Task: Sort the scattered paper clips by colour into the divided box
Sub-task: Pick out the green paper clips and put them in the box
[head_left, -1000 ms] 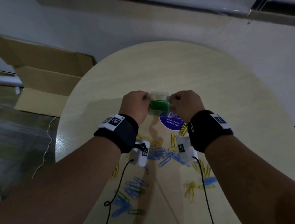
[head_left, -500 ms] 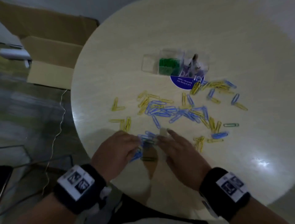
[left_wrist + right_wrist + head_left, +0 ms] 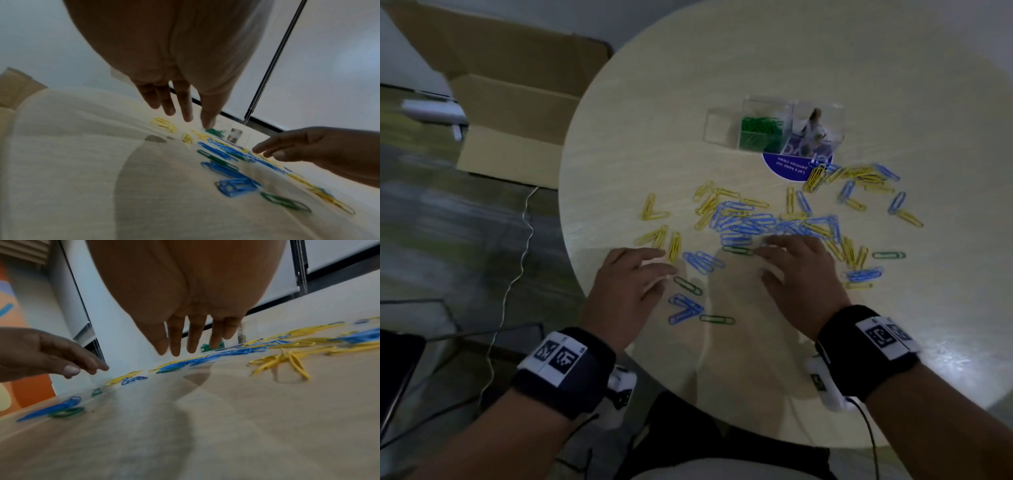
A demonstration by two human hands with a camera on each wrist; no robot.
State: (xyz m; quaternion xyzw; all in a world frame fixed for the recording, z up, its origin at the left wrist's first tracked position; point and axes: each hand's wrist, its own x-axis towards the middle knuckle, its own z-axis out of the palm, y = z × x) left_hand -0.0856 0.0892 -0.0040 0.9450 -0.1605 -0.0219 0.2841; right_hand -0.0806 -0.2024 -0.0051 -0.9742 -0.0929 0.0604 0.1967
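Both hands hover palm-down over the near edge of the round table (image 3: 722,68), holding nothing. Left hand (image 3: 626,291) has its fingers straight and loosely spread, tips near a yellow clip (image 3: 674,246) and a green clip (image 3: 688,285). Right hand (image 3: 801,274) has its fingers straight and close together, tips just beside another green clip (image 3: 738,250) at the near edge of the blue clips (image 3: 750,224). Yellow, blue and a few green clips lie scattered mid-table. Clear divided box (image 3: 774,126) stands at the far side, green clips (image 3: 762,132) in its middle compartment; left compartment looks bare, contents on the right unclear.
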